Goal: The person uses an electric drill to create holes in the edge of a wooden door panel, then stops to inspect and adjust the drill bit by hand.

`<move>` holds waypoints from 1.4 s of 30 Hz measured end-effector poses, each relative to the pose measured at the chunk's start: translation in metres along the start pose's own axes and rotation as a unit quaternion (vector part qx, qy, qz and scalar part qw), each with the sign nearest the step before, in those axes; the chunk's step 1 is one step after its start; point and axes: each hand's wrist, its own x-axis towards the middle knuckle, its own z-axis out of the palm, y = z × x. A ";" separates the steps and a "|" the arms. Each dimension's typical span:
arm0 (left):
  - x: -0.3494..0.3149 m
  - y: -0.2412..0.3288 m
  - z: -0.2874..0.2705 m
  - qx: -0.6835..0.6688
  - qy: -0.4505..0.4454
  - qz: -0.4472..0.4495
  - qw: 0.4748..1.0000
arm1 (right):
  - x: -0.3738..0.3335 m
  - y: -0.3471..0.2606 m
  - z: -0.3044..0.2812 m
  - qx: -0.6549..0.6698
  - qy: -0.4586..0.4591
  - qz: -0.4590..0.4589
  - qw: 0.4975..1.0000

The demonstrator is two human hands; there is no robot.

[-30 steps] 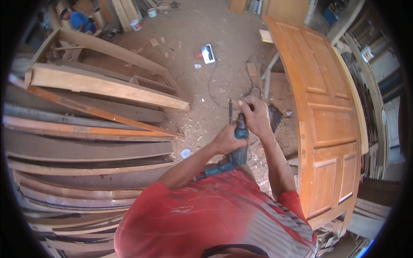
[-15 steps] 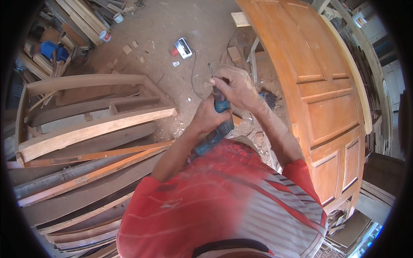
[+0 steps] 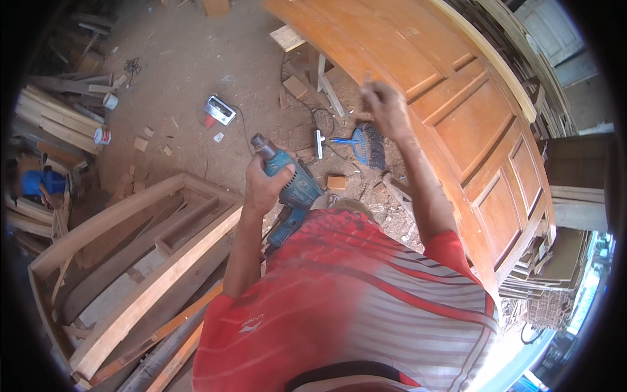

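Observation:
My left hand (image 3: 264, 187) is wrapped round the body of a blue power drill (image 3: 297, 186), held in front of my belly with its chuck tilted up and away from me. No bit shows in the chuck. Raised away from the drill, my right hand (image 3: 386, 110) is closed in front of the edge of an orange-brown panelled door (image 3: 457, 117). A thin, blurred drill bit (image 3: 367, 76) seems to stick up from its fingertips.
A wooden frame (image 3: 130, 326) lies to my left over stacked boards. On the dusty floor are a silver-topped power tool (image 3: 220, 110), a blue brush (image 3: 367, 145), a wood block (image 3: 336, 181) and scraps. Another person in blue (image 3: 42, 183) is at the far left.
My right hand has left the chuck and moved right toward the door, and the bit no longer shows in the drill. The drill has shifted left. The whole view has turned rightward.

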 end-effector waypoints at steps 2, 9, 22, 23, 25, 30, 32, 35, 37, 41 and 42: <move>0.001 0.007 -0.006 -0.013 0.045 0.001 0.999 | 0.008 0.084 -0.046 -0.143 0.072 0.016 0.987; -0.005 -0.006 -0.027 0.013 0.136 0.027 0.990 | -0.017 0.213 -0.136 -0.287 0.161 0.159 0.931; -0.099 -0.033 0.066 0.036 0.273 0.003 0.961 | -0.052 0.242 -0.122 -0.397 0.157 0.132 0.894; -0.107 -0.031 0.073 0.032 0.288 0.000 0.957 | -0.061 0.223 -0.119 -0.400 0.146 0.119 0.897; -0.125 -0.027 0.082 0.046 0.274 -0.018 0.960 | -0.084 0.183 -0.105 -0.173 -0.065 0.107 0.977; -0.191 -0.037 0.095 0.044 0.321 -0.030 0.946 | -0.168 0.002 -0.077 0.069 -0.514 0.167 0.839; -0.228 -0.042 0.098 0.047 0.341 -0.031 0.938 | -0.194 -0.044 -0.099 0.041 -0.671 0.054 0.738; -0.277 -0.055 0.104 0.065 0.304 -0.052 0.949 | -0.232 -0.085 -0.133 -0.012 -0.771 -0.050 0.635; -0.304 -0.050 0.109 0.026 0.329 -0.042 0.943 | -0.251 -0.098 -0.150 0.011 -0.776 -0.080 0.626; -0.337 -0.058 0.121 0.024 0.333 -0.042 0.942 | -0.289 -0.114 -0.179 0.099 -0.769 -0.202 0.598; -0.342 -0.056 0.120 0.033 0.319 -0.042 0.946 | -0.298 -0.122 -0.189 0.041 -0.774 -0.185 0.604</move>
